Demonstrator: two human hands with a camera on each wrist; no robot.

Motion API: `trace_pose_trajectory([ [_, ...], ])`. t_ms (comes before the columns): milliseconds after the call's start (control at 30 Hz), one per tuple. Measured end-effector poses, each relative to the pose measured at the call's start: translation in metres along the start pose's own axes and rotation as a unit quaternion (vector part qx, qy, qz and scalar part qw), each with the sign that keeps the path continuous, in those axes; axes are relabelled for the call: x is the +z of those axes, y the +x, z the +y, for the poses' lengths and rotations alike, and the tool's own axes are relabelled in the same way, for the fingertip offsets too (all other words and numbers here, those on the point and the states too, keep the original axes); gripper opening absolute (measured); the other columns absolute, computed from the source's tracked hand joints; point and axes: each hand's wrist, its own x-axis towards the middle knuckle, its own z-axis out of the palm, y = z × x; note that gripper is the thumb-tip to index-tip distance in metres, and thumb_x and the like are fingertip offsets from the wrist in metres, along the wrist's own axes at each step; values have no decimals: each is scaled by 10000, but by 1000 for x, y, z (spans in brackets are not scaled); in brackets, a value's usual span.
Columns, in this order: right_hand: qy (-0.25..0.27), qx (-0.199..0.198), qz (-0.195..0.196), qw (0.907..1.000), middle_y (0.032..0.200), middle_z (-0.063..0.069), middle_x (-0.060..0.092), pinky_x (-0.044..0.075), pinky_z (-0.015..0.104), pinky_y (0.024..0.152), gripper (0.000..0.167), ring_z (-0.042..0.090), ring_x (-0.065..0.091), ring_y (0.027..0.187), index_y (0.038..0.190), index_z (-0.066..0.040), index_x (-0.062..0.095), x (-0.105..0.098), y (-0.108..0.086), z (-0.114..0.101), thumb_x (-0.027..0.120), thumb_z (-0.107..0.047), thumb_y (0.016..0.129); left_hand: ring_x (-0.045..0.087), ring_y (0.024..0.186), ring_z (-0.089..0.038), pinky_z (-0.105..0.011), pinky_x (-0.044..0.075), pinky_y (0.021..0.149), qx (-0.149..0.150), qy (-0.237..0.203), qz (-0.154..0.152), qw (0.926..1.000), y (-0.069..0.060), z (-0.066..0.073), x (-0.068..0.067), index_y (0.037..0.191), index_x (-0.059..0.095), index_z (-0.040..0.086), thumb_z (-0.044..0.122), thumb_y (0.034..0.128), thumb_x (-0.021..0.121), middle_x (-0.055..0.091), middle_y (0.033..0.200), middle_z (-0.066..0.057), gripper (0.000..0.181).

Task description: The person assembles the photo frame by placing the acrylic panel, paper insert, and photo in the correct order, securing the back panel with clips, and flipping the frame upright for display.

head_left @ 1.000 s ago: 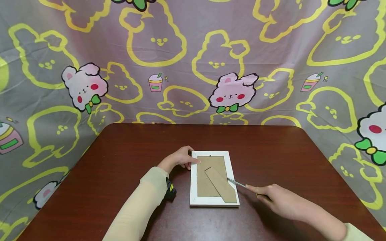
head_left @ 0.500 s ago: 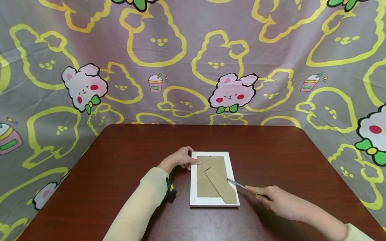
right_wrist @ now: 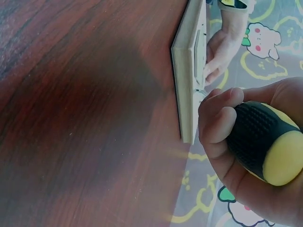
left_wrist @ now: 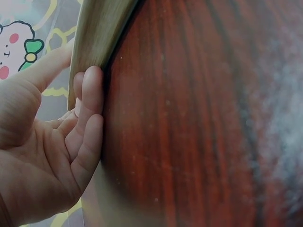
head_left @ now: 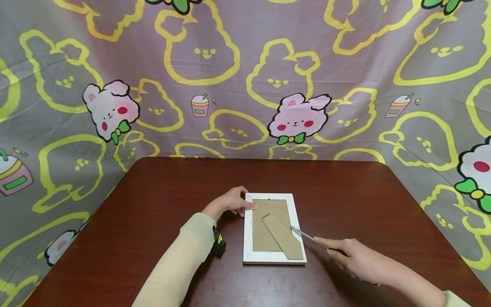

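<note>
Very little moves since the earlier head frame: the grey-pink fabric backdrop with yellow cartoon outlines (head_left: 239, 96), the glossy red-brown wooden table (head_left: 172, 183) and the work slide slightly rightward together, which I take for the view itself turning. From my seat I see the white rectangular picture frame (head_left: 264, 256) lying back side up on the table, its flat brown fibreboard panel (head_left: 264, 238) on top and its tapered brown board stand leg (head_left: 284, 241) slanting across to the near right corner. The left hand (head_left: 232, 200) pinches the frame's left side near the far corner, thumb on top, fingers bent against the edge. The right hand (head_left: 356, 258) has its fingers wrapped closely round a screwdriver-like tool (right_wrist: 255, 135) with a ribbed black and yellow handle, whose slim grey metal shaft (head_left: 308, 235) reaches the inner edge of the frame's right side, beside the stand leg. I cannot tell whether the tip is wedged under anything. My worry is a slip: pressed hard at that shallow slant, the tip could skid, gouge the panel or run towards the left thumb. Heavy levering could chip the white border, and a slack left grip would let the frame swivel on the smooth tabletop
</note>
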Motion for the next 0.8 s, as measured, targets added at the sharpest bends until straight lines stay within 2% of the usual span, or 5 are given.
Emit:
trace_pose_trajectory([
  [300,-313,-254,142,9991,594,-129,389,348,209,420,411,16,341,433,1440,-149,486,-1,1,0,494,-141,1029,638,558,-200,-318,506,594,3,4,-31,10000,4,-3,0,1349,433,34,319,845,777,632,664,-114,674],
  [567,-537,-304,252,9978,597,-144,363,355,199,432,418,2,339,438,1435,-136,494,3,2,-2,503,-107,1018,632,550,-193,-313,502,587,20,-22,-11,10000,2,-3,-1,1334,442,29,311,846,776,628,658,-113,655],
  [800,-555,-280,284,9977,593,-145,360,347,197,444,424,2,325,448,1446,-151,479,3,2,-2,508,-138,1023,632,545,-185,-316,507,590,4,-25,-44,10000,1,-1,0,1333,442,30,303,848,776,629,657,-114,650],
])
